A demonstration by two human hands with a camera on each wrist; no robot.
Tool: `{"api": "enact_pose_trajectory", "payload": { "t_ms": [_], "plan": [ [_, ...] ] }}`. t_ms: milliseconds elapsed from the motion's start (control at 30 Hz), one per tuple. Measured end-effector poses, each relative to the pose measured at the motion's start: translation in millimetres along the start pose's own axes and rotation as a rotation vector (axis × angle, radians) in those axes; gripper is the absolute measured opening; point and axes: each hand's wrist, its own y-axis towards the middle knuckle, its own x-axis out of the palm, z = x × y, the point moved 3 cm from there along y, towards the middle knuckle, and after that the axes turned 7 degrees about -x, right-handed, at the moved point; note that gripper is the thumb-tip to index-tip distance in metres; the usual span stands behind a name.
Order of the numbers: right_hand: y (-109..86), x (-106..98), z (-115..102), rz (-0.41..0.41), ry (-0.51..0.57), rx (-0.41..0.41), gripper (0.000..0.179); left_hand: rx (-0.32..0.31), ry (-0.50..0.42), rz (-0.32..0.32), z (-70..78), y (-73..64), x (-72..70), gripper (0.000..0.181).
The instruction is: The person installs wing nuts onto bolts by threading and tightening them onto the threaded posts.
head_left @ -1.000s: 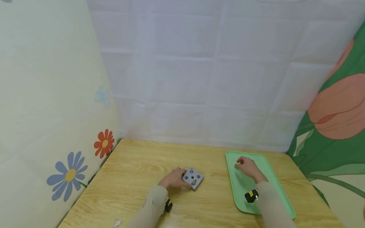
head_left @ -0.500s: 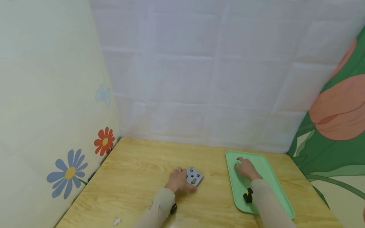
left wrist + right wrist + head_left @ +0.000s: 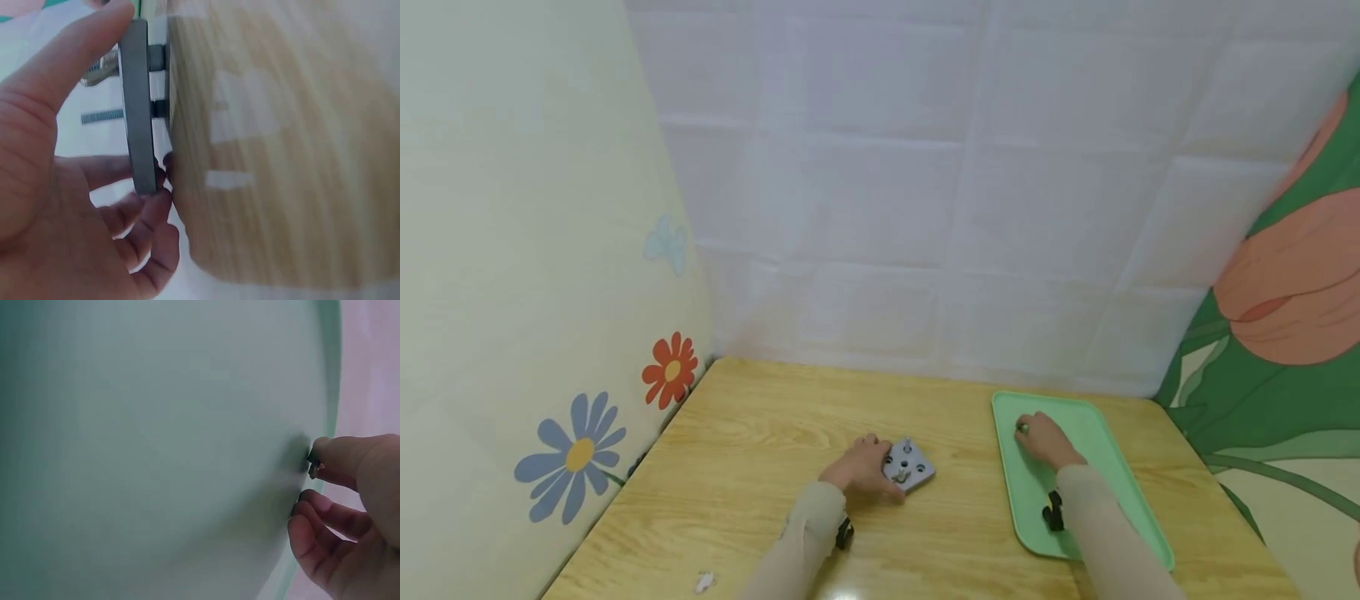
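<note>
One wood-look table (image 3: pixel 955 525) carries all we're watching; on its rt side sits a green tray (image 3: pixel 1097 437). Over the tray's far left part, the right grip (image 3: pixel 1047 440) is pinching w/ thumb & finger. The left grip (image 3: pixel 863 468) is curled round a grey plate (image 3: pixel 913 466), thumb & fingers at its edges. That plate's on the table, well left of the tray, bolt heads beneath it. Its bare bolt (image 3: pixel 103 116) pokes up; the other carries a wing nut (image 3: pixel 901 477). Smallest: the metal piece (image 3: pixel 314 467) in the right grip — prob. a nut, we can't tell for sure.

Risks, as we judge: the piece could slip b/c the pinch is tiny; a loose bolt could drop out if the plate's lifted — or the plate rock if the left grip slackens.
</note>
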Motion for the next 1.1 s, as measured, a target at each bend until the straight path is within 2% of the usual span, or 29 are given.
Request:
{"api": "enact_pose_trajectory", "payload": {
  "t_ms": [233, 433, 567, 700, 867, 1000, 1100],
  "plan": [
    [1.8, -6, -2, 0.024, -0.009, -0.045, 0.018, 0.053, -0.064, -0.014, -7.7, 4.1, -4.8, 0.089],
    [-1.7, -12, 0, -0.004, 0.061, 0.018, 0.027, 0.083, -0.082, -0.023, -7.1, 5.5, -7.0, 0.088],
    [-7.7, -10, -1, -0.023, 0.077, 0.038, 0.03, 0.046, -0.063, -0.019, -4.4, 1.9, -2.1, 0.091],
    [-12.1, -7, -1, -0.025, 0.106, 0.074, 0.027, 0.001, 0.0, 0.006, 1.6, -1.8, 0.6, 0.096],
    [-14.1, -10, 0, 0.018, 0.184, 0.127, 0.03, -0.037, 0.087, 0.066, 7.3, -1.2, 1.0, 0.092],
    [-14.9, -15, -2, 0.053, 0.231, 0.134, 0.027, -0.056, 0.073, 0.065, 8.6, -1.6, 0.9, 0.088],
    [-15.8, -17, -5, 0.061, 0.239, 0.124, 0.024, -0.046, 0.038, 0.044, 7.3, -1.8, 1.7, 0.087]
  ]
}}
